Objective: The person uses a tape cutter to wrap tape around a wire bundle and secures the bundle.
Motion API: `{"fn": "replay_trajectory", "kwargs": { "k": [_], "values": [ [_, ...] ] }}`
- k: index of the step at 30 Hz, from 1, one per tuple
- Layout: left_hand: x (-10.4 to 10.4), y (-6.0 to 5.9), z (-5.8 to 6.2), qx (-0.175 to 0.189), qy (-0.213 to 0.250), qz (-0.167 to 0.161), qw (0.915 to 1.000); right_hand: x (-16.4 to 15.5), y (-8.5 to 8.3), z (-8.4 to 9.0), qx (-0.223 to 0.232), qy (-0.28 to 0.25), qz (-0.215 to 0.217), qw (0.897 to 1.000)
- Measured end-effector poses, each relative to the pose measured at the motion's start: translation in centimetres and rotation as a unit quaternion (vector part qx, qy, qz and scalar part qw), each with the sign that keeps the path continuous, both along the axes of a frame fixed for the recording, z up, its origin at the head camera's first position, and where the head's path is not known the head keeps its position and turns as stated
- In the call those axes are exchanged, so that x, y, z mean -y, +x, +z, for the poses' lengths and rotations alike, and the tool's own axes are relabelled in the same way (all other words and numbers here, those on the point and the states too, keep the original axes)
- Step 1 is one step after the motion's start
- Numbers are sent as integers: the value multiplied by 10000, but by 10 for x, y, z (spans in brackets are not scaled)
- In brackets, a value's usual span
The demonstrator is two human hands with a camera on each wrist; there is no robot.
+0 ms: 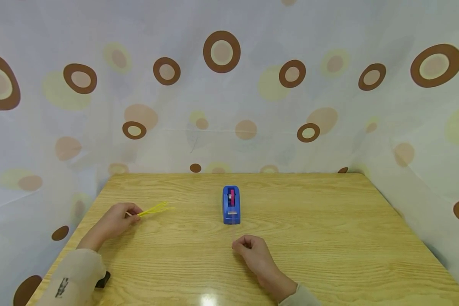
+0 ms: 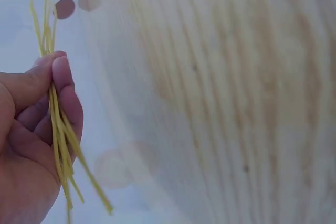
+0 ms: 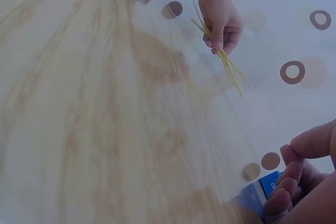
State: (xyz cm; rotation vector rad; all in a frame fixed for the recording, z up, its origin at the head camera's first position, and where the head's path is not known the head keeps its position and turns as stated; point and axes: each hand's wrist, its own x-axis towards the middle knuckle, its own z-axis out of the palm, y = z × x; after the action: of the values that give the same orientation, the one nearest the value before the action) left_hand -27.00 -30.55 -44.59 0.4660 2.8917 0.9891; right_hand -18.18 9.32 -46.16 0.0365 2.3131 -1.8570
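Observation:
My left hand (image 1: 118, 219) pinches a small bundle of thin yellow strands (image 2: 59, 129) between thumb and fingers, over the left side of the table. The strands fan out loosely at both ends. Toward the back, near the middle, stands a blue tape dispenser (image 1: 231, 217) with a pink-cored roll (image 1: 232, 198) in it. A faint, see-through strip of tape (image 1: 233, 231) runs from its front edge to my right hand (image 1: 255, 257), whose thumb and forefinger pinch the end. In the right wrist view the dispenser is partly hidden behind the right fingers.
The wooden table (image 1: 329, 246) has a light grain and meets a patterned cloth backdrop (image 1: 222, 106) behind and at both sides. A black device (image 1: 103, 279) sits by the left sleeve's cuff.

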Motion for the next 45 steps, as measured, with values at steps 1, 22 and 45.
{"fn": "replay_trajectory", "kwargs": {
  "k": [1,22,45],
  "values": [
    [-1,0,0,-42,2,-6,10000,0,0,0,10,5,-4,10000],
    [-17,15,10,-101,525,444,9976,0,1,1,46,52,-28,10000],
    [-33,21,9,-202,650,700,9952,0,3,2,33,33,6,10000]
  ]
}}
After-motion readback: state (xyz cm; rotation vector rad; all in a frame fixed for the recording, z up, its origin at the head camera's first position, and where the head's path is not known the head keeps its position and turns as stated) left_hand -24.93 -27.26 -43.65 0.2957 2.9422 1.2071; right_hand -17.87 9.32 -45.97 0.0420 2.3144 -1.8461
